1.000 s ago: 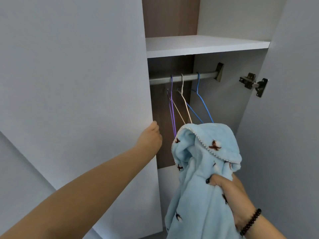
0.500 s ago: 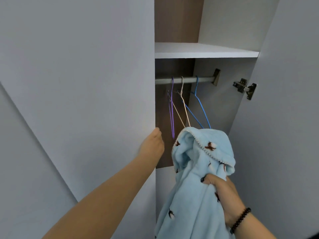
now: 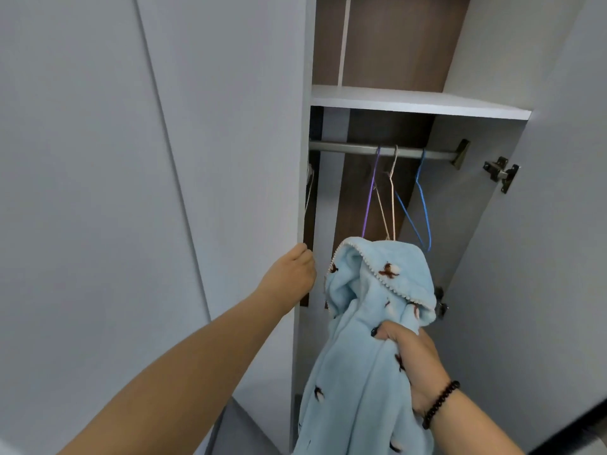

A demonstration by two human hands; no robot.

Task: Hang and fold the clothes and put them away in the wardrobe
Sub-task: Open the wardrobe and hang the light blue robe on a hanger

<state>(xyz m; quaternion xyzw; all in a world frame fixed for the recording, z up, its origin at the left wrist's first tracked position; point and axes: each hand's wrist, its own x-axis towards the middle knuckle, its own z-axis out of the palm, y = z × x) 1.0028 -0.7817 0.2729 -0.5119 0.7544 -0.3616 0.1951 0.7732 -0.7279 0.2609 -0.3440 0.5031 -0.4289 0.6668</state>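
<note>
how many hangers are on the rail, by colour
purple hanger: 1
cream hanger: 1
blue hanger: 1
total on the rail: 3, all bare

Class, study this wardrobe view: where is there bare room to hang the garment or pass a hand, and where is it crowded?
The rail is bare between the left door and the purple hanger. The white shelf shows bare. Crowded: purple, beige hanger and blue hanger bunch at the rail's right.
</note>
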